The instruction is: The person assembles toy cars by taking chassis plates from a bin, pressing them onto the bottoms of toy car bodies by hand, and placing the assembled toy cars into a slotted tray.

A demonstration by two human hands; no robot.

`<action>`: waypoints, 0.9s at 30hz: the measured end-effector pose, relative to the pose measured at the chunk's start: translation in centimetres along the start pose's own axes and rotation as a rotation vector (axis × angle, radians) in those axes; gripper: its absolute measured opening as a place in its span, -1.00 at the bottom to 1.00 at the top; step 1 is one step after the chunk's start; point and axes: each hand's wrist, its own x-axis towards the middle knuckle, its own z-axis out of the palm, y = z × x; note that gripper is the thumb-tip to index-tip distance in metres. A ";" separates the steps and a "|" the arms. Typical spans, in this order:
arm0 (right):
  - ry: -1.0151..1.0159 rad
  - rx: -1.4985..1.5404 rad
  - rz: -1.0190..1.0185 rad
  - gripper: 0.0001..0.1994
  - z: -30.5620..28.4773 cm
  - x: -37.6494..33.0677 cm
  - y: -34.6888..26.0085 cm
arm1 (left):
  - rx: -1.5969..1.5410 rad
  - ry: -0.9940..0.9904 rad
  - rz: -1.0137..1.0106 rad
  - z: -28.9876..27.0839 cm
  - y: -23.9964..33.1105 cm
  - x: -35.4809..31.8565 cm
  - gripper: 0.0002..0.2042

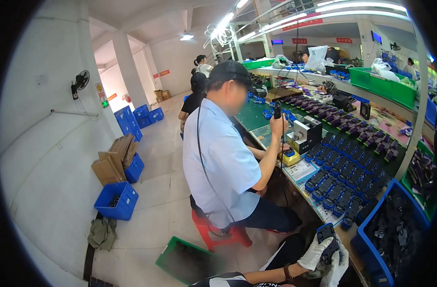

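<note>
Head view: at about 5 o'clock in the frame, the wearer's two white-gloved hands meet over the near edge of a long workbench (pixel 302 168). The left hand (pixel 315 253) has its fingers closed around the lower part of a small black-and-blue plastic part (pixel 326 233), which stands roughly upright just above the glove. The right hand (pixel 337 269) sits just beside it at 4 o'clock of the left, fingers curled against the same part's underside; whether it truly pinches the part cannot be told.

At 3 o'clock of the hands, a deep blue bin (pixel 371 260) holds a heap of dark parts. Toward 12 o'clock, rows of blue-and-black parts (pixel 340 184) lie lined up along the bench.

At frame centre, a co-worker in a light blue shirt (pixel 223 162) sits on a red stool (pixel 213 232), one hand raised on a hanging black tool (pixel 277 110). Blue crates (pixel 117 201) and cardboard boxes (pixel 114 160) stand on the floor at 9 o'clock. Green bins (pixel 383 86) line the upper shelf at 2 o'clock.
</note>
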 end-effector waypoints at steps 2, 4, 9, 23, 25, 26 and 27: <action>-0.047 -0.077 0.041 -0.62 -0.4 0.3 0.0 | -0.096 0.038 0.047 -1.4 -1.7 1.1 -0.61; -0.069 0.000 0.102 -0.63 -0.6 0.3 -0.4 | -0.107 0.048 0.048 -1.5 -1.7 1.4 -0.62; -0.072 0.058 0.168 -0.62 -1.9 -0.3 0.1 | -0.075 0.065 0.108 -0.5 -2.7 0.6 -0.62; 0.034 -0.033 -0.046 -0.69 -0.6 2.5 -0.6 | 0.060 -0.031 0.159 3.8 4.4 -1.1 -0.60; 0.009 0.173 0.019 -0.61 -1.2 2.3 0.4 | -0.040 0.036 0.119 4.5 4.6 -1.2 -0.72; 0.005 0.346 0.079 -0.56 -1.3 2.5 0.7 | -0.071 0.036 0.123 4.1 3.9 -0.6 -0.71; 0.007 0.414 0.082 -0.53 -1.0 1.9 0.2 | -0.070 0.011 0.143 4.2 3.8 -0.7 -0.71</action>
